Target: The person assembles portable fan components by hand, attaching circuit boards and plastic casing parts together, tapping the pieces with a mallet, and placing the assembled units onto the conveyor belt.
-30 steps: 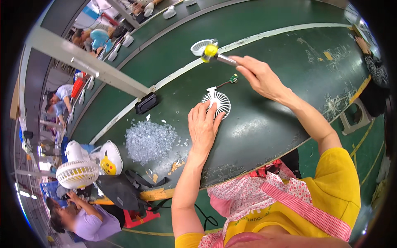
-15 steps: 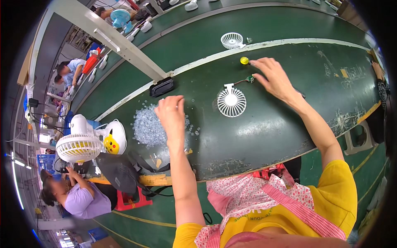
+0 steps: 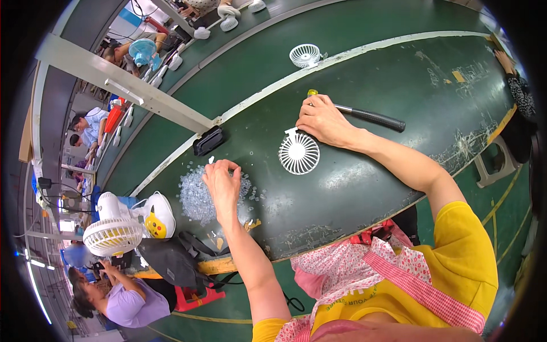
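Note:
My left hand (image 3: 222, 183) is over a pile of small clear plastic pieces (image 3: 194, 196), thumb and fingers curled together. A small white bit (image 3: 211, 159) shows by its fingertips; what they pinch is hidden. My right hand (image 3: 326, 121) is bent down at the white neck of a round white fan grille (image 3: 299, 154) lying on the bench. Its closed fingertips hide whatever they hold; the green circuit board seen there before is covered. Behind and partly under this hand lies a hammer with a yellow head (image 3: 311, 92) and a black grip (image 3: 376, 118).
A black box-shaped object (image 3: 209, 141) sits at the metal post's foot (image 3: 199, 122). Another white grille (image 3: 305, 55) lies beyond the white line. At left stand a white fan (image 3: 113, 225) and a black bag (image 3: 165, 256). Co-workers sit around the green bench (image 3: 353, 182).
My right hand has moved left and down to the grille's neck, uncovering the hammer's handle and covering the circuit board. My left hand stays over the clear pieces. The whole view has shifted slightly.

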`<state>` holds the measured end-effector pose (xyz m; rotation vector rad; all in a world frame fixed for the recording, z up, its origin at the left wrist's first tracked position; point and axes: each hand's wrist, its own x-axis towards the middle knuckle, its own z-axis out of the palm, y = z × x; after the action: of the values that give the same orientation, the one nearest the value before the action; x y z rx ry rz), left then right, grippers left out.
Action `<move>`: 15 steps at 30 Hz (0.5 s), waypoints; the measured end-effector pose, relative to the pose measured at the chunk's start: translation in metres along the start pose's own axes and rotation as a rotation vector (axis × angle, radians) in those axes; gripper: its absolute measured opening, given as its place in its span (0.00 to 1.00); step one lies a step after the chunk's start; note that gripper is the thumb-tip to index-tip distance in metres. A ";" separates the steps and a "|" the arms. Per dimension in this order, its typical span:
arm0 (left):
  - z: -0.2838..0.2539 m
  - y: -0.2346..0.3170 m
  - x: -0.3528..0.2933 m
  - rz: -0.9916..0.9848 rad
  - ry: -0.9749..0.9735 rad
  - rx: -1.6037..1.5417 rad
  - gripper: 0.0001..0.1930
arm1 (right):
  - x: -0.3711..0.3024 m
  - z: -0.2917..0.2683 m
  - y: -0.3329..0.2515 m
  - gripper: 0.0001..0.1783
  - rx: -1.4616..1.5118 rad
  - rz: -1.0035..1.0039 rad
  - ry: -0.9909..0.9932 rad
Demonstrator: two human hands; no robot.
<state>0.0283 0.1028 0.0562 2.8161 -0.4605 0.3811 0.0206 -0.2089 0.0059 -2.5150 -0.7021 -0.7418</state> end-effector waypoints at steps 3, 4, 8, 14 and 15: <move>0.002 0.009 0.003 -0.072 0.039 0.016 0.04 | -0.001 0.000 -0.003 0.08 0.035 -0.024 0.048; 0.003 0.009 0.004 -0.067 0.038 0.016 0.04 | -0.001 0.000 -0.004 0.08 0.059 -0.025 0.061; 0.017 -0.001 0.003 -0.063 0.078 -0.030 0.03 | 0.001 0.001 -0.009 0.09 0.088 -0.008 0.033; 0.025 0.010 0.006 0.094 0.328 0.018 0.06 | 0.001 -0.009 -0.021 0.08 0.430 0.092 0.122; 0.027 0.013 0.006 0.086 0.361 -0.012 0.06 | 0.003 -0.011 -0.024 0.09 0.481 0.082 0.129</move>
<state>0.0348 0.0813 0.0358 2.6384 -0.4993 0.8798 0.0052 -0.1951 0.0222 -2.0287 -0.6388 -0.6135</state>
